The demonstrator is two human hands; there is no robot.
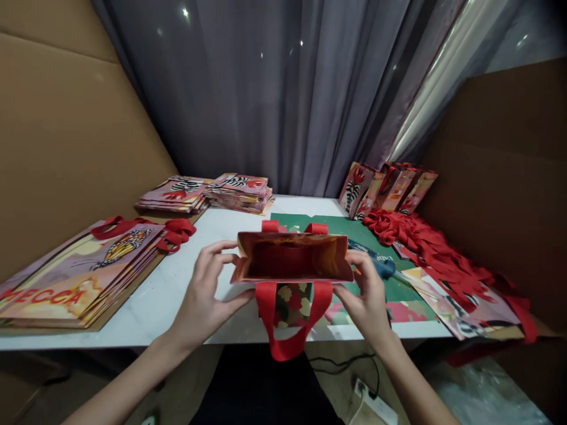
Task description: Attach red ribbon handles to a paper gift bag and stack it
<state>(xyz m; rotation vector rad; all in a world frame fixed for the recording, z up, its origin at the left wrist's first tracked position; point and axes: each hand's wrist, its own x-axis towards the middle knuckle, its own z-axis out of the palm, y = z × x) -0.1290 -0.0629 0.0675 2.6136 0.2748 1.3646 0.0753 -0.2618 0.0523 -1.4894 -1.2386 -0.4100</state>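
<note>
A small paper bag (292,275) stands with its mouth open toward me, its inside dark red and orange. One red ribbon handle (282,348) hangs down over the near side; the other shows as two short red pieces at the far rim. My left hand (210,289) grips the bag's left side, fingers at the upper edge and thumb below. On the right side, my right hand (365,292) holds it the same way. Just right of the bag, a blue glue gun (383,267) lies partly hidden behind my right hand.
Flat printed bags with red handles (119,260) are stacked at left, two more stacks (239,192) behind. Standing bags (385,189) and a heap of red ribbons (425,242) lie right. A green sheet (411,295) covers part of the white table (150,307). Cardboard walls flank it.
</note>
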